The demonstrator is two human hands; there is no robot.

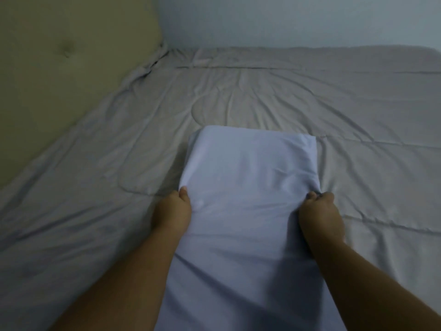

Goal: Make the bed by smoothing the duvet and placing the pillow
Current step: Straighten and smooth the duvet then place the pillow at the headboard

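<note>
- Both hands were out in front on the white pillow (248, 182), which lay lengthwise away from the person over the middle of the grey duvet (358, 111), its near end running out of view at the bottom.
- The left hand (172, 211) was closed on the pillow's left edge, thumb on top and fingers tucked under the side; the right hand (321, 217) was pinching the right edge the same way, bunching the cover a little at the grip.
- The duvet looked spread across the bed but not fully smooth: shallow creases fanned out past the pillow's far end, and the cloth was rumpled in the corner where the padded headboard (59, 63) met the wall (286, 20).
- By my reading this was the pillow-placing step, with the pillow well apart from the headboard and pointing the wrong way for it.
- To do it well: lift rather than drag, so the duvet beneath isn't pulled into fresh folds, turn the long side toward the headboard, set it down square, then flatten the pinched cover.
</note>
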